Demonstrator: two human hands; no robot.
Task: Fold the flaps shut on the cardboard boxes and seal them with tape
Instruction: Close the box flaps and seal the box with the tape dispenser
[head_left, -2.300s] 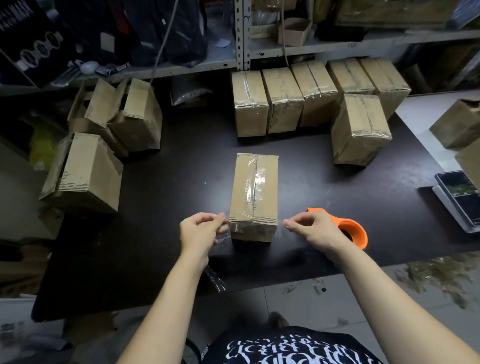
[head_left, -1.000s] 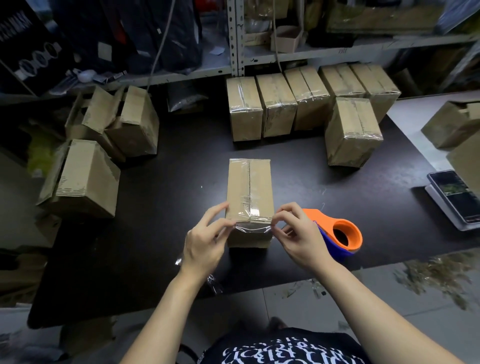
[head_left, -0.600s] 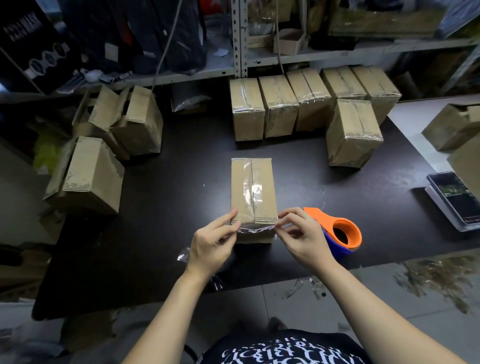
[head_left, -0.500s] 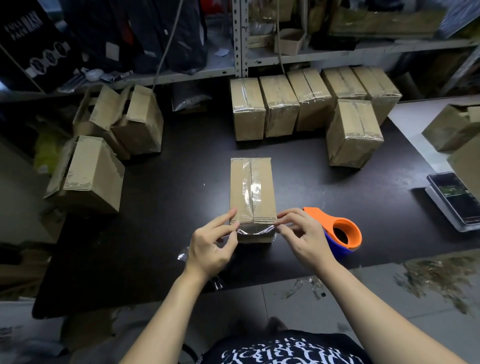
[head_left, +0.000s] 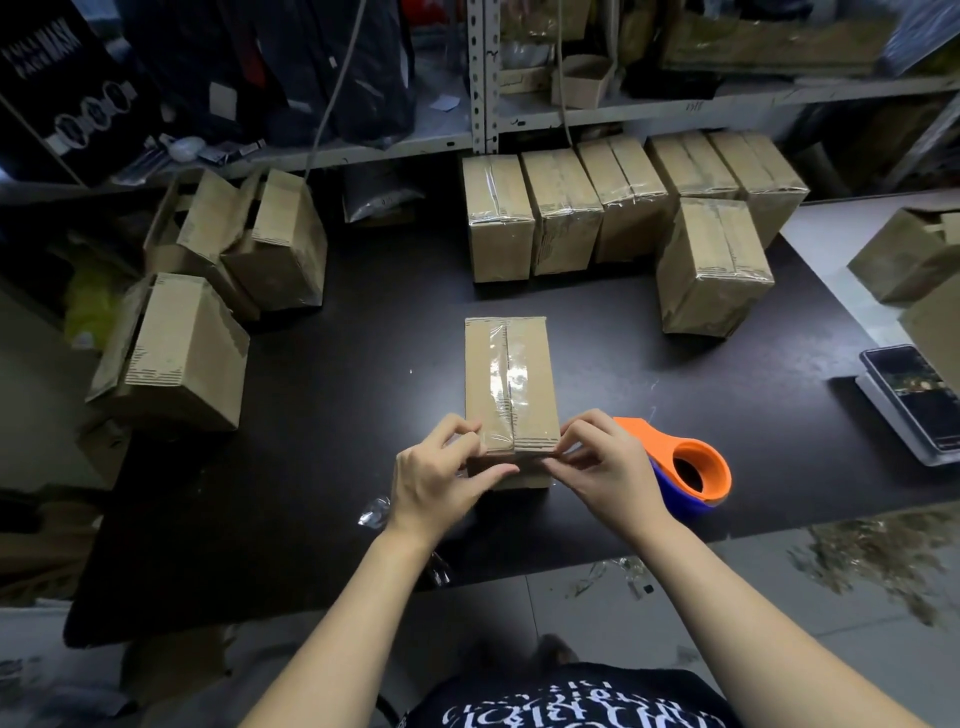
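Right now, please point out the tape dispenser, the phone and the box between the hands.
tape dispenser (head_left: 660, 439): head view, on its orange top.
phone (head_left: 919, 395): head view, on its screen.
box (head_left: 511, 374): head view, on its taped top.

Taped box (head_left: 511, 384), left hand (head_left: 436, 483), right hand (head_left: 608, 467) pinching near end, dispenser (head_left: 696, 467) beside

A black table (head_left: 322, 415) fills mid-frame, a dark-screened phone (head_left: 917, 395) lies at the right edge, a grey metal shelf (head_left: 649, 111) crosses the top, and a yellow bag (head_left: 91, 306) sits far left.
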